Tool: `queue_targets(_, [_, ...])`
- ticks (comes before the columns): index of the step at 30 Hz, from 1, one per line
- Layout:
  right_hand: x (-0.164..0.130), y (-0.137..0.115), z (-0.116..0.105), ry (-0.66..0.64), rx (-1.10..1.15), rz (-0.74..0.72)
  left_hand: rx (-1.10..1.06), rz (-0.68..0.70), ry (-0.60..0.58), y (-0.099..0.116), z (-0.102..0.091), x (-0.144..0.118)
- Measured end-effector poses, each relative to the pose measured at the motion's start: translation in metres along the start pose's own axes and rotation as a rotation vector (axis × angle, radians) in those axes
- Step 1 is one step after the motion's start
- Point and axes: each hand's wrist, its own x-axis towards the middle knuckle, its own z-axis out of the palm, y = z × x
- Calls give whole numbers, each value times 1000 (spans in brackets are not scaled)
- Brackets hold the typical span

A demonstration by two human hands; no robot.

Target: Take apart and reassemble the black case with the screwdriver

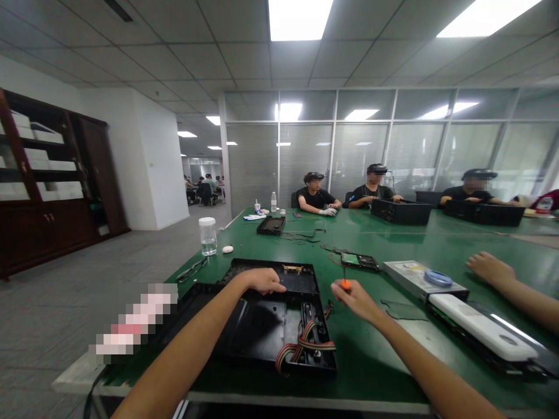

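Screwdriver [345, 283] upright just right of the open black case [262, 317] on the green desk [393, 244], pinched by right hand [356, 298] fingers. Light, stiff, slim; best gripped at the orange handle. Left hand [262, 280] rests curled on the case's rear edge.

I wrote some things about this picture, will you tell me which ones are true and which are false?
1. The right hand holds an orange-handled screwdriver. True.
2. The left hand rests on the black case. True.
3. The table is red. False: it is green.
4. The clear bottle with a white lid lies on its side. False: it stands upright.
5. Striped cables sit inside the case. True.
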Motion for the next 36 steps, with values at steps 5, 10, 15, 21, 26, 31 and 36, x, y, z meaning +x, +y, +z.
queue_targets(5, [-67, -72, 29, -343, -557, -252, 191, 65, 263, -6, -14, -3])
queue_targets(10, [-113, -76, 30, -345, -694, -138, 265, -12, 107, -34, 0, 9])
queue_targets(15, [-117, -62, 20, -309, -696, -122, 47, 33, 17, -52, 10, 24])
queue_targets(21, [-119, -58, 18, -317, -616, -121, 106, 49, 37, -52, 8, 24])
queue_targets(26, [-122, -57, 13, -342, -541, -159, 350, 189, 111, -43, 10, 25])
queue_targets(31, [-120, -58, 14, -275, -501, -128, 599, 260, 209, -40, 8, 30])
queue_targets(36, [-94, -43, 16, -273, -516, -80, 659, 379, 330, -19, -28, 11])
